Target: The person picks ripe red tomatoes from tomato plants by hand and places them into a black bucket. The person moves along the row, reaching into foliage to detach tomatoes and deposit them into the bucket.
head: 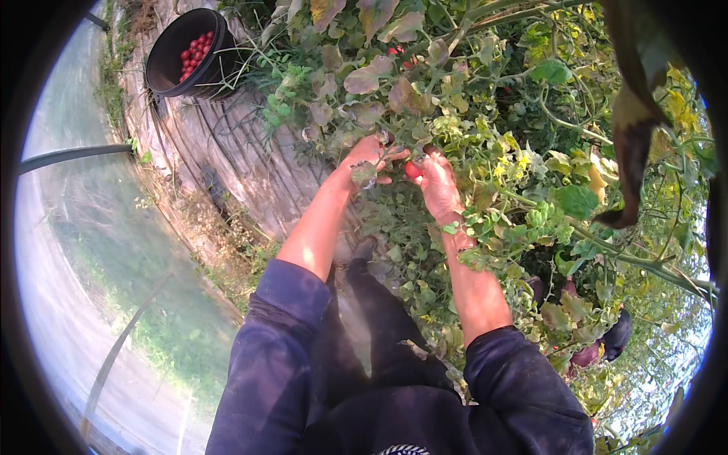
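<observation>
My right hand [441, 185] has its fingers closed around a small red tomato [413, 169] among the foliage of a tomato plant [426, 114]. Just left of it, my left hand [367, 156] reaches into the same leaves with its fingers spread. A dry, curled leaf [364, 174] covers part of that palm, so whether it holds anything is hidden. More red fruit [396, 51] shows between the leaves farther up the plant.
A black bucket [162, 62] with several red tomatoes [196, 54] stands on pale ground sheeting [227, 148] at upper left. Clear plastic walling [114, 239] with curved hoops bounds the left. A thick stem [620, 253] crosses the right. Another person [603, 341] is partly hidden by foliage.
</observation>
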A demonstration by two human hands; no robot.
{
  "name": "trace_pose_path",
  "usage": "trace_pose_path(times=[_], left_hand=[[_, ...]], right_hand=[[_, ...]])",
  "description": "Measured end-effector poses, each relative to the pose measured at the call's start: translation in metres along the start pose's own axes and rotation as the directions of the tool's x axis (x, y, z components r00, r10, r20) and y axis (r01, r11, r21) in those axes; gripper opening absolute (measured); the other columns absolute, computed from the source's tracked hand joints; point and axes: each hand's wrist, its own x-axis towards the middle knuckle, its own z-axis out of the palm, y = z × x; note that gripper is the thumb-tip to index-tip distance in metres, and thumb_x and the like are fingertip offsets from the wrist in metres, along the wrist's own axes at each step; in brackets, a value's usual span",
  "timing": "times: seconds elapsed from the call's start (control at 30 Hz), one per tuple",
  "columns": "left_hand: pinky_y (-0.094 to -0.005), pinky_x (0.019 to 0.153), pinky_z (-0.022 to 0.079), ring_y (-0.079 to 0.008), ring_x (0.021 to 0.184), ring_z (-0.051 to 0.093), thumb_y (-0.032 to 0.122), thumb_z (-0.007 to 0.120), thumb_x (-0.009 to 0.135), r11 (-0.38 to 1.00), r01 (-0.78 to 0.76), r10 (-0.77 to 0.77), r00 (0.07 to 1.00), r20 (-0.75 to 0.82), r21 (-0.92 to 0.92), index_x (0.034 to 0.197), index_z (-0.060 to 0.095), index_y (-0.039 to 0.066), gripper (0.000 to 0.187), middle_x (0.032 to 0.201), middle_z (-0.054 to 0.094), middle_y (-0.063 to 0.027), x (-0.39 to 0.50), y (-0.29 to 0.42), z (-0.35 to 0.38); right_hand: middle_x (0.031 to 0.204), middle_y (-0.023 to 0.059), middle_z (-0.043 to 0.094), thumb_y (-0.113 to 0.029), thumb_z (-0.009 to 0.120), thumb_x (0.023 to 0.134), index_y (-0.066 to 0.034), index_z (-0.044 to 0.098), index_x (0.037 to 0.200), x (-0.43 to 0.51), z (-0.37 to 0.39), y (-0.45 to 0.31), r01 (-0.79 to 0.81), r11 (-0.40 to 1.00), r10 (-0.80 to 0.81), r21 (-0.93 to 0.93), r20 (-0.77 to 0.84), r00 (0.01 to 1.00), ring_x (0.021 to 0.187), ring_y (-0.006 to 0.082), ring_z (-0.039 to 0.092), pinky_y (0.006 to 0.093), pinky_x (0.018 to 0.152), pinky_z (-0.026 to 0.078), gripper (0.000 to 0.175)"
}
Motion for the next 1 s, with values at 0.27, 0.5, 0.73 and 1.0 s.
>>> trace_pose_path(times=[0.27,0.5,0.73,1.0], left_hand=[[-0.0273,0.066,0.056,-0.0180,0.088,0.065,0.030,0.071,0.085,0.989,0.094,-0.076,0.985,0.156,-0.115,0.124,0.057,0.009,0.047,0.111,0.063,-0.0061,0.017,-0.041,-0.020],[-0.0251,0.048,0.050,-0.0150,0.065,0.059,0.034,0.064,0.088,0.906,0.180,-0.226,0.971,-0.079,-0.383,0.100,0.062,0.009,0.027,0.082,0.060,-0.0041,0.004,-0.082,-0.008],[-0.0355,0.069,0.055,-0.0254,0.105,0.063,0.050,0.051,0.093,0.718,0.176,-0.159,0.983,0.087,-0.673,0.119,0.057,0.008,0.050,0.118,0.063,-0.0093,-0.065,-0.102,-0.027],[-0.0558,0.094,0.048,-0.0321,0.119,0.055,0.059,0.045,0.093,0.470,0.006,0.135,0.988,0.079,-0.882,0.130,0.050,0.006,0.065,0.130,0.055,-0.0142,-0.130,-0.067,-0.014]], right_hand=[[0.112,0.0004,0.058,-0.015,0.052,0.091,-0.0084,0.053,0.122,0.002,-0.009,0.015,-0.092,0.977,0.068,-0.193,-0.131,0.989,0.089,0.0116,0.059,0.0310,0.068,0.054,0.031],[0.098,0.0019,0.064,-0.012,0.052,0.091,-0.0075,0.056,0.116,0.009,-0.005,0.036,-0.023,0.978,-0.029,-0.206,-0.246,0.969,0.081,0.0130,0.060,0.0288,0.062,0.049,0.026],[0.097,0.0073,0.065,-0.010,0.055,0.091,-0.0022,0.051,0.123,-0.022,0.028,0.010,-0.084,0.995,0.072,-0.053,-0.196,0.978,0.078,0.0129,0.060,0.0267,0.063,0.049,0.034],[0.113,0.0139,0.058,-0.002,0.046,0.091,0.0043,0.048,0.124,-0.085,0.107,-0.015,0.038,0.997,-0.042,-0.067,-0.058,0.997,0.093,0.0200,0.061,0.0307,0.085,0.047,0.034]])
